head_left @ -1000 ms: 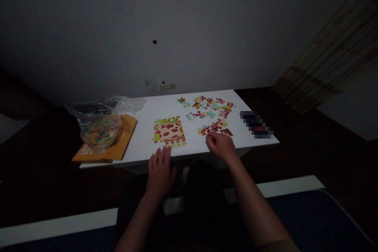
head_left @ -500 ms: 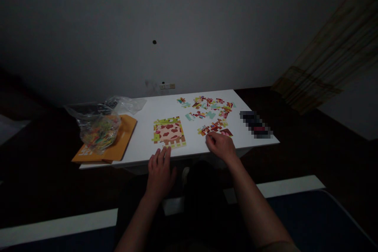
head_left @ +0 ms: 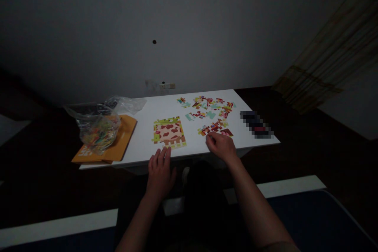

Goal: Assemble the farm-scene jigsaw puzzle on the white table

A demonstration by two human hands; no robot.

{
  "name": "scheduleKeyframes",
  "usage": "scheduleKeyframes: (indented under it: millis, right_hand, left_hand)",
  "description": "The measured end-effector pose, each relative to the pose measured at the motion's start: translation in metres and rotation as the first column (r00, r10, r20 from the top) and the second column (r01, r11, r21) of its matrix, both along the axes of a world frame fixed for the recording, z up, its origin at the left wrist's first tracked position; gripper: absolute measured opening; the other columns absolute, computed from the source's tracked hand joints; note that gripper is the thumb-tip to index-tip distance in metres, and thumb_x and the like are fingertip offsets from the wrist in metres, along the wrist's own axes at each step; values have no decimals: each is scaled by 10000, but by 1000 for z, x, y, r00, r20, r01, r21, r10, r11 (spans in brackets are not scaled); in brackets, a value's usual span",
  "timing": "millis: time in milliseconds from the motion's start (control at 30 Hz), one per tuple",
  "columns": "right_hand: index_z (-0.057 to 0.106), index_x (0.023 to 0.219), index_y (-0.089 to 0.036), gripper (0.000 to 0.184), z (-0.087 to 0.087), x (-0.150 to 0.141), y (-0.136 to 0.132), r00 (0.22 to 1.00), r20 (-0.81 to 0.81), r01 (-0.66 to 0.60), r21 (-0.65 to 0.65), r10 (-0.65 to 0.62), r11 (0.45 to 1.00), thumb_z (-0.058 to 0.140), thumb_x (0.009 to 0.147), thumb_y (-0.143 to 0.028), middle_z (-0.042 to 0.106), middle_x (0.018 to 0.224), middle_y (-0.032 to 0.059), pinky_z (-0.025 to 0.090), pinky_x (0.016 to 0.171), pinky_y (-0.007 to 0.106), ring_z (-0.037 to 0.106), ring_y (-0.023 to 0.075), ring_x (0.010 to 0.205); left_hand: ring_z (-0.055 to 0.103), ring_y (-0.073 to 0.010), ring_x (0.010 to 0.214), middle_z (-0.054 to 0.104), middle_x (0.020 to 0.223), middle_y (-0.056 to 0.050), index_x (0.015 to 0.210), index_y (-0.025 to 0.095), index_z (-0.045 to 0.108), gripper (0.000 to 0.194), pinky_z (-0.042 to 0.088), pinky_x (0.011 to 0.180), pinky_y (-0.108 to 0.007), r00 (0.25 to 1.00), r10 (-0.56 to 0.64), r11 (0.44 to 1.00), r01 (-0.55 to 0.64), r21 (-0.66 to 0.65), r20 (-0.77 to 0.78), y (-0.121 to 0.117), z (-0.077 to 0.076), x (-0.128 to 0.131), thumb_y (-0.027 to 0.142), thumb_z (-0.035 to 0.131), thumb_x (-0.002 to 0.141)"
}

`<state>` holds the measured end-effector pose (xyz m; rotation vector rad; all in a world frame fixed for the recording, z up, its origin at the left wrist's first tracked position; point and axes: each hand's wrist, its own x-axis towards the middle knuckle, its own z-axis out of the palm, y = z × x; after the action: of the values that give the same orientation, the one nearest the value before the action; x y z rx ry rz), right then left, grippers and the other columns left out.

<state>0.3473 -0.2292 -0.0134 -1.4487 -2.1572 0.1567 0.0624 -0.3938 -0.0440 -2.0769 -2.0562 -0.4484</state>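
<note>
On the white table (head_left: pixel 141 141) lies a partly joined jigsaw puzzle (head_left: pixel 169 132), pink with brown patches and green along its top. My left hand (head_left: pixel 160 169) rests at the table's front edge just below it, fingers stretched out and holding nothing. To the right, my right hand (head_left: pixel 221 145) is curled on the table, its thumb and fingers drawn together; whether a piece is between them is hidden. Just beyond that hand are several red and brown puzzle pieces (head_left: pixel 215 126), one partly covered by it. More loose pieces (head_left: pixel 208 104) spread farther back.
At the left, a clear plastic bag (head_left: pixel 100 132) with colourful contents lies on an orange packet (head_left: pixel 128 130). A pixelated dark object (head_left: pixel 256 124) sits near the table's right edge. Behind stands a grey wall (head_left: pixel 189 27) with sockets (head_left: pixel 167 86); a curtain (head_left: pixel 321 63) hangs at the right.
</note>
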Motion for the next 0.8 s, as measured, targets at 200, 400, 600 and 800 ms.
scheduleKeyframes:
  millis: [200, 400, 600, 800]
  right_hand:
    - [821, 979, -254, 329, 0, 0, -1, 1000, -9, -13, -4, 13, 1000, 524, 1049, -380, 799, 798, 45, 367, 685, 333, 700, 231, 734]
    - [821, 993, -259, 311, 1, 0, -1, 1000, -10, 3, -14, -3, 1000, 540, 1046, -382, 825, 832, 47, 368, 691, 339, 711, 236, 753]
    - [825, 992, -259, 315, 0, 1, -1, 1000, 15, 0, 1, 0, 1000, 546, 1052, -390, 810, 806, 42, 362, 706, 346, 700, 249, 761]
    - [830, 986, -255, 323, -1, 1, -1, 999, 43, 18, 3, -18, 1000, 544, 1048, -392, 824, 837, 54, 371, 710, 345, 714, 253, 786]
  left_hand:
    - [458, -432, 1629, 548, 1719, -218, 1762, 170, 412, 788, 357, 1334, -664, 1000, 6, 1000, -6, -4, 0, 1, -4, -1, 285, 658, 1023]
    - [442, -430, 1639, 539, 1728, -214, 1766, 170, 402, 792, 343, 1342, -661, 1000, 0, 1000, 0, -8, 2, 0, -4, 0, 280, 651, 1022]
    - [448, -428, 1633, 540, 1727, -208, 1746, 154, 434, 756, 345, 1345, -647, 1000, 6, 1000, -6, -4, 16, 0, -3, 1, 279, 637, 1028]
    - [442, -413, 1640, 553, 1720, -191, 1745, 186, 447, 774, 329, 1356, -637, 998, 35, 999, -36, 1, 43, 0, -5, 6, 241, 653, 1001]
